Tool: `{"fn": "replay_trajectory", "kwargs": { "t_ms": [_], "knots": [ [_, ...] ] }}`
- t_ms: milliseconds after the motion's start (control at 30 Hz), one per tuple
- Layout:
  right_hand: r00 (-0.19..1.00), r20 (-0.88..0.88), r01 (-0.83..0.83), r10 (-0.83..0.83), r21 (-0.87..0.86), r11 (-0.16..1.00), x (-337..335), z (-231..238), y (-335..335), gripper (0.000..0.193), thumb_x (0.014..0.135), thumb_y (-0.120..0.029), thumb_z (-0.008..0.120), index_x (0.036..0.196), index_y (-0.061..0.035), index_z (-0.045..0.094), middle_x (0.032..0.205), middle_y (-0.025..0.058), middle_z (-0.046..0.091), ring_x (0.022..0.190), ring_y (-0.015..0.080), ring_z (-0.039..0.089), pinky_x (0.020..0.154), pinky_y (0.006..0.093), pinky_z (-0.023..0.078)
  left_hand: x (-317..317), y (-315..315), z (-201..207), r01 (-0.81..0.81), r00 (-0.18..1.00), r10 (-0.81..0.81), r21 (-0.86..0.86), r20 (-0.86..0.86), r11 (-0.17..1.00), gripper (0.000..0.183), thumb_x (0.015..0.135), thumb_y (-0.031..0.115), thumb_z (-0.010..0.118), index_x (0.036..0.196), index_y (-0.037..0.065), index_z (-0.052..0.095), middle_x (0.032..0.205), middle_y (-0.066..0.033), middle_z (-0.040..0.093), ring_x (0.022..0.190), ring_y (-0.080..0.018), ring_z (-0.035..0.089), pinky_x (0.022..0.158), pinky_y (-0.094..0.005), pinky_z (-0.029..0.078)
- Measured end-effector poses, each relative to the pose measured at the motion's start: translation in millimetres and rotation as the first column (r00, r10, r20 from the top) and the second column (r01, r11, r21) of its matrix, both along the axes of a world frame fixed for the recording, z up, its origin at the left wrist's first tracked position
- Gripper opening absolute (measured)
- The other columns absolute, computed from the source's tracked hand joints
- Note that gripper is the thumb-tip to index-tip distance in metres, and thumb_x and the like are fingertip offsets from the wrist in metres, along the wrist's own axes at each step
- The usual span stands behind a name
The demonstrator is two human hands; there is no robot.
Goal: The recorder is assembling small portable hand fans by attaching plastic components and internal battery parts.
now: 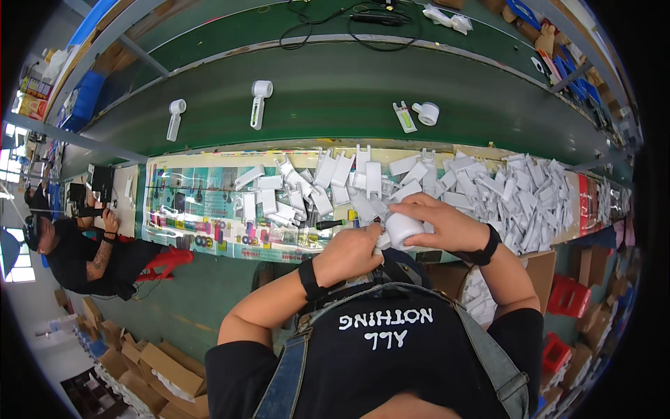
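Note:
Close to my body at the table's near edge, a white plastic housing point(403, 230) with a rounded, cup-like head is held between my hands. My right hand point(441, 222) curls its fingers and thumb around the head. On its left side, my left hand point(354, 250) is closed at the housing's narrow stem, and the fingertips are partly hidden. Just beyond my left hand lies a screwdriver point(331, 224) with a green and black handle. Loose white plastic covers point(340, 170) are strewn beyond my hands, and a dense heap of similar white pieces point(527, 199) spreads to the right.
Across the table runs a green conveyor belt point(321, 105) carrying white round-headed units point(262, 89) and a separate round head point(426, 113). Cables point(349, 15) lie on the far ledge. A co-worker point(91, 251) sits at left. Cardboard boxes point(174, 369) and red stools point(569, 296) stand on the floor.

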State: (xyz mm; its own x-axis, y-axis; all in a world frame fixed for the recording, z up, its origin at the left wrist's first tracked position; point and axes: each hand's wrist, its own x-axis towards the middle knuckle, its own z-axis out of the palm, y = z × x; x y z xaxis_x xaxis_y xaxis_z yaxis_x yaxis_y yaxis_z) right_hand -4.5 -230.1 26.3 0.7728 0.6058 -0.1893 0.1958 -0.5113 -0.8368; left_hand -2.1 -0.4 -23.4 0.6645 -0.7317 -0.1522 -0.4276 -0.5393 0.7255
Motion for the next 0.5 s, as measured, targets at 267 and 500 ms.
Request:
{"fn": "replay_trajectory", "kwargs": {
  "t_ms": [267, 500],
  "knots": [
    [0.993, -0.056, 0.114, -0.105, 0.193, 0.975, 18, -12, 9, 0.06, 0.078, -0.02, 0.069, 0.132, -0.0093, 0.044, 0.119, 0.0132, 0.052, 0.109, 0.0251, 0.05, 0.091, 0.0335, 0.041, 12, 12, -8, -0.049, 0.987, 0.006, -0.27, -0.158, 0.961, 0.024, 0.084, 0.02, 0.055, 0.098, 0.001, 0.052, 0.077, -0.0192, 0.062, 0.066, -0.0335, 0.062, 0.058, -0.0408, 0.048],
    [0.925, -0.035, 0.348, -0.377, -0.311, 0.884, -16, -138, 2, 0.032, 0.084, -0.025, 0.058, 0.108, -0.0037, 0.054, 0.101, 0.0116, 0.062, 0.064, 0.027, 0.06, 0.058, 0.0381, 0.048, 19, 18, -18, -0.769, 0.435, 0.013, -0.364, -0.9, 0.525, 0.018, 0.089, 0.011, 0.05, 0.102, -0.001, 0.057, 0.093, -0.0126, 0.066, 0.078, -0.0158, 0.064, 0.073, -0.0279, 0.051]
  ]
}}
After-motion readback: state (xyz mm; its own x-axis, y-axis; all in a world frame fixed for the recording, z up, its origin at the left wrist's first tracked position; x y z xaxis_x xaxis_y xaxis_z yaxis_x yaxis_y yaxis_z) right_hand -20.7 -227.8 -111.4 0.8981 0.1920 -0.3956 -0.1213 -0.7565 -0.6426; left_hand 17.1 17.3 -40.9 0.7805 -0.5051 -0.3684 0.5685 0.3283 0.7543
